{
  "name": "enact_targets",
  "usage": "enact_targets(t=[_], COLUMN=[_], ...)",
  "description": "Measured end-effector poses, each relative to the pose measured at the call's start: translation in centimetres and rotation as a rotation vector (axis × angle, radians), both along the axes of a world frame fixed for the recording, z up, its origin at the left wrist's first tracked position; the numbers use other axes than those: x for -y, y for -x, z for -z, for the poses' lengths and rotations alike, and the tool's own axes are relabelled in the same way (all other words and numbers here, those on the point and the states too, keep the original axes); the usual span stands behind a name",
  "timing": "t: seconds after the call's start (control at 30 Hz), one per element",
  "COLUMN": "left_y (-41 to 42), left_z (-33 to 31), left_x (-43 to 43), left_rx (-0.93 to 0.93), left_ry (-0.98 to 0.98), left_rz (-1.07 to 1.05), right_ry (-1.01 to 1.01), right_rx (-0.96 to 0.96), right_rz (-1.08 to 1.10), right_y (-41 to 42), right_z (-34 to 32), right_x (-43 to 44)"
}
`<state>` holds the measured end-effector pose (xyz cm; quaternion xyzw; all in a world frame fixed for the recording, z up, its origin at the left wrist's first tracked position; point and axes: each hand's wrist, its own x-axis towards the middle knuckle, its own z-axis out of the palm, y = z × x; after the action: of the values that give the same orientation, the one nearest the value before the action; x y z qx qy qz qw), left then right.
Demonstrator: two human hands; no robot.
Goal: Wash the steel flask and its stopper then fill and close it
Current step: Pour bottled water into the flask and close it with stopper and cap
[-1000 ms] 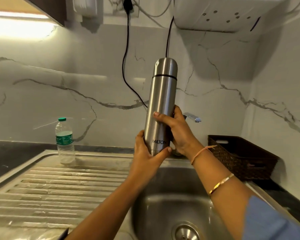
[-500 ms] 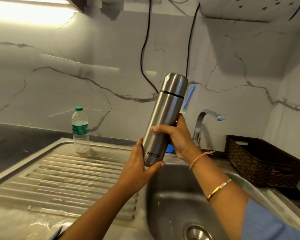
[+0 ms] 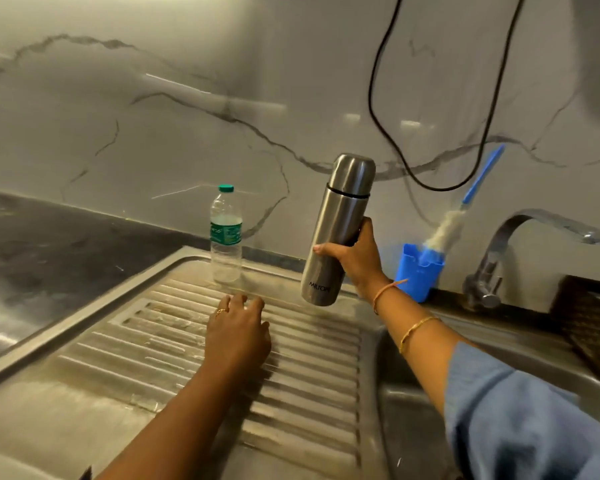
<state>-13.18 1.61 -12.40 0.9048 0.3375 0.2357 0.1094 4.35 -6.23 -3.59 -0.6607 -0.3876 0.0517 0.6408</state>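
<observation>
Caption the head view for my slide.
Right hand holds the capped steel flask above the drainboard; left hand hovers open near the plastic bottle.

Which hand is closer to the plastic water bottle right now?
Left. The left hand is just in front of the water bottle; the right hand grips the flask off to its right.

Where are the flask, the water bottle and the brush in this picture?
flask [image 3: 338,216]: head view, middle of its steel body.
water bottle [image 3: 226,233]: head view, on its green label.
brush [image 3: 445,230]: head view, on its white bristles.
</observation>
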Motion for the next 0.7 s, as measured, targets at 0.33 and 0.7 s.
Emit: enact_targets(t=[0.33,0.7], left_y=[-0.6,-0.8], left_z=[1.2,1.3], left_x=[-1.3,-1.0], left_rx=[0.015,0.036], left_ry=[0.117,0.133], left_rz=[-0.031,-0.035], right_ry=[0.067,0.180], right_rx=[-0.048,-0.096], right_rz=[0.025,-0.086], right_y=[-3.4,-4.7], right_z=[3.8,3.5], right_x=[-4.5,-4.3])
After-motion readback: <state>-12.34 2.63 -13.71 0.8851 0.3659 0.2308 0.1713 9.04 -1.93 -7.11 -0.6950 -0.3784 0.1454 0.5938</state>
